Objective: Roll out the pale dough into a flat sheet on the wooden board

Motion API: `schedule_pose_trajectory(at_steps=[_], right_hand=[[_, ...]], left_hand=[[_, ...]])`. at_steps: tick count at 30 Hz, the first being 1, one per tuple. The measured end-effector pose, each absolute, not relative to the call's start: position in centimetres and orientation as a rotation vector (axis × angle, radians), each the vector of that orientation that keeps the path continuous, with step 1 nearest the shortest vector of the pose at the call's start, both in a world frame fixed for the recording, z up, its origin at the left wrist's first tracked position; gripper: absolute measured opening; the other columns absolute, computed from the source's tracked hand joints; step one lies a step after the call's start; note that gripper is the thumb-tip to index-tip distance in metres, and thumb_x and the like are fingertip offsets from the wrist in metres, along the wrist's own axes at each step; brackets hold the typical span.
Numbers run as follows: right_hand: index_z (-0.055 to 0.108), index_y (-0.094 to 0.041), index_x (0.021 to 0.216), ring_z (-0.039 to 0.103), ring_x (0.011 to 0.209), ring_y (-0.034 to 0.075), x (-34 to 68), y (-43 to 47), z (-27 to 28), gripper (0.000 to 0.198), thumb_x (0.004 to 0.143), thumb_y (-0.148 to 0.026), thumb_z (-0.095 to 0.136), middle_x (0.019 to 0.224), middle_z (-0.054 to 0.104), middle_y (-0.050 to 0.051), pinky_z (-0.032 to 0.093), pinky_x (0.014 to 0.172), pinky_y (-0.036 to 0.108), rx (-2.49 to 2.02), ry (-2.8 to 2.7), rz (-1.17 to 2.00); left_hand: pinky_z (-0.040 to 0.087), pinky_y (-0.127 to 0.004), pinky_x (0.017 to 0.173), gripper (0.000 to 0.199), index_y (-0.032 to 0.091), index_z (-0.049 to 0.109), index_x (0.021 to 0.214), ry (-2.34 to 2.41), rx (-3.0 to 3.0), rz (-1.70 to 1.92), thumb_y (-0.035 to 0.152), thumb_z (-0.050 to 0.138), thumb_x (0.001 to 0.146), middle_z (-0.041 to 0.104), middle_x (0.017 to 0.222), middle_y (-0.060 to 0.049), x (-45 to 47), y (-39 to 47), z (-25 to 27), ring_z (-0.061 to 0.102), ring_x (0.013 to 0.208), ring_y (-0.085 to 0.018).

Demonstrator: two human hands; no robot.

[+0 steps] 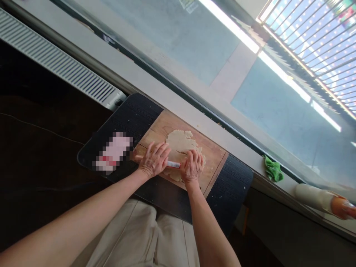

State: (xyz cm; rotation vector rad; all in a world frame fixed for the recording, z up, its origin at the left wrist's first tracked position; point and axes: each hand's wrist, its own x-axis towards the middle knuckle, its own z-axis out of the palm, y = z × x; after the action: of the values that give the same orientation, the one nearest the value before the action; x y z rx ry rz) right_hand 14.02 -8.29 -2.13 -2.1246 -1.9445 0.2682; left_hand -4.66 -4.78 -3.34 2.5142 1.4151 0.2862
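A flattened sheet of pale dough (180,141) with cracked, ragged edges lies on a wooden board (214,163). Across its near part runs a rolling pin (173,164), with a white and red label showing between my hands. My left hand (155,159) is closed over the pin towards its left end, which pokes out beyond the hand. My right hand (192,165) bends its fingers over the other end, and its fingertips reach above the dough. That end of the pin is hidden under the right hand.
The board rests on a small black table (233,181). A pixelated pink and white item (115,150) lies on its left side. Beyond are a window sill (167,100) with crumbs, a green cloth (272,168), a white bottle (314,196) with an orange-brown top, and a radiator (61,55).
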Motion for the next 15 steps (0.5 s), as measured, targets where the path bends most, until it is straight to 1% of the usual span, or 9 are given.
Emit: schedule_pose_trajectory(at_steps=[3,8,10,13,15], right_hand=[[0.056,-0.02,0.117,0.045,0.116,0.024,13.9,-7.8,-2.0,0.032,0.087,-0.023,0.044,0.125,0.054,0.009,0.028,0.105,0.043,-2.163,-1.939,0.301],[0.054,-0.02,0.119,0.044,0.117,0.025,14.1,-6.9,-2.0,0.036,0.084,-0.023,0.046,0.127,0.053,0.009,0.03,0.102,0.043,-2.18,-1.964,0.363],[0.054,-0.02,0.12,0.044,0.116,0.025,14.2,-6.2,-2.0,0.037,0.084,-0.022,0.046,0.128,0.052,0.009,0.03,0.1,0.042,-2.188,-1.965,0.374],[0.053,-0.019,0.12,0.043,0.116,0.025,14.3,-4.6,-2.0,0.038,0.084,-0.02,0.045,0.127,0.052,0.01,0.029,0.102,0.042,-2.187,-1.947,0.365],[0.052,-0.018,0.121,0.042,0.117,0.025,14.5,-3.4,-2.0,0.038,0.084,-0.018,0.045,0.125,0.053,0.01,0.027,0.103,0.042,-2.18,-1.926,0.353]], left_hand=[[0.019,-0.055,0.113,0.038,0.019,0.055,0.123,1.417,2.5,0.282,0.025,0.045,0.087,0.05,0.136,-0.013,-4.5,-4.3,-3.2,0.04,0.13,-0.028],[0.023,-0.053,0.111,0.036,0.02,0.057,0.119,1.401,2.477,0.288,0.023,0.046,0.084,0.053,0.13,-0.012,-4.2,-3.2,-3.0,0.042,0.126,-0.028],[0.027,-0.052,0.108,0.034,0.02,0.059,0.114,1.39,2.469,0.272,0.022,0.046,0.083,0.055,0.125,-0.012,-4.1,-2.5,-2.9,0.045,0.121,-0.029],[0.033,-0.052,0.101,0.03,0.019,0.061,0.107,1.374,2.457,0.248,0.02,0.047,0.081,0.058,0.114,-0.012,-3.8,-0.9,-2.8,0.05,0.107,-0.029],[0.034,-0.052,0.098,0.028,0.018,0.061,0.105,1.403,2.454,0.249,0.02,0.048,0.08,0.058,0.105,-0.012,-3.6,0.3,-2.8,0.051,0.1,-0.028]])
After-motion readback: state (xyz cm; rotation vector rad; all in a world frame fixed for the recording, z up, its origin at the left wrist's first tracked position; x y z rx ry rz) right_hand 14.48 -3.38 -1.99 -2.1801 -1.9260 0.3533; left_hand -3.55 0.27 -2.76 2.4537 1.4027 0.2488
